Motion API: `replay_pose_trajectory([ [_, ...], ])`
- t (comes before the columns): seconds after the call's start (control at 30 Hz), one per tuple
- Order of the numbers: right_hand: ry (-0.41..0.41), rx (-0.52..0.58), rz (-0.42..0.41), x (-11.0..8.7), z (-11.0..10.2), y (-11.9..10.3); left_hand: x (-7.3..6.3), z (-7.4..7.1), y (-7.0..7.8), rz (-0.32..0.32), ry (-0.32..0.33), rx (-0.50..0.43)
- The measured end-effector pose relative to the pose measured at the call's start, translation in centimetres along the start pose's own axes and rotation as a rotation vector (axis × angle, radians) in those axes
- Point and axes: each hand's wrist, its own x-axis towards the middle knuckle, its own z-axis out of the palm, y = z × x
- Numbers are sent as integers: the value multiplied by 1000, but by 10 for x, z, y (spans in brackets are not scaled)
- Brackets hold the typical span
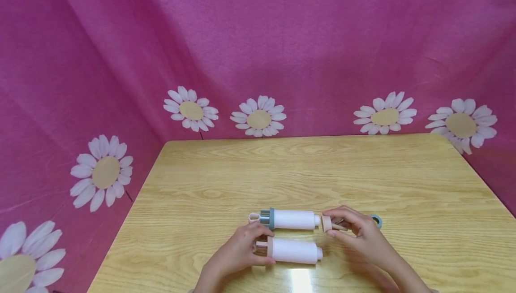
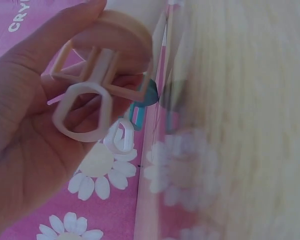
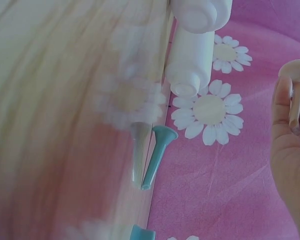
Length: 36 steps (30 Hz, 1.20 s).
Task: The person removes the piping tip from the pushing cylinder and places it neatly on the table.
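"Beige plastic in both hands, as I read it from up here. What does your feed give you?"

"My left hand (image 1: 247, 246) is curled round the collar end of the beige-collared white tube (image 1: 295, 251), and its pale loop handle (image 2: 81, 135) sticks out toward the left wrist. My right hand (image 1: 359, 231) pinches the beige stemmed cap (image 1: 325, 223) between fingers and thumb."

"Which relation do you judge decides things?"

"The cap against the tube's narrow stub (image 1: 320, 253). From my right fingers, the stub lies to the left and nearer the body; the two are apart. The right hand is the nearer one to it, while the left has the opposite end."

"And the axes?"

"The tube lies left to right low over the table (image 1: 306, 172), stub pointing right; whether it touches the wood I can't tell. The cap's broad end faces left, its stem running back right into my palm."

"Anything close enough to confuse me?"

"The teal-collared white tube (image 1: 295, 219), just beyond and nearly parallel: its stub sits just beside the cap. From the right wrist I also see a teal stemmed cap (image 3: 158, 155) on the table, flared end toward the tubes."
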Motion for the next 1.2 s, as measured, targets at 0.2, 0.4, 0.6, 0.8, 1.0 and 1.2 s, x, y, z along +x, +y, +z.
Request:
replay_pose_trajectory([
  [0.2,-8,-7,41,-1,0,-1,0,2,-1,-35,-23,34],
  [0.4,-5,-30,27,-1,0,-1,2,2,1,-68,-43,46],
  [0.6,-7,-31,56,-1,0,-3,1,1,2,-71,-43,40],
  [0.8,-7,-55,30,-1,0,-1,1,1,1,-80,-30,15],
  [1.0,-8,-45,29,-1,0,-2,0,-1,1,-99,-10,17],
  [1.2,-3,-35,-12,0,0,-3,0,-2,2,-91,16,13],
])
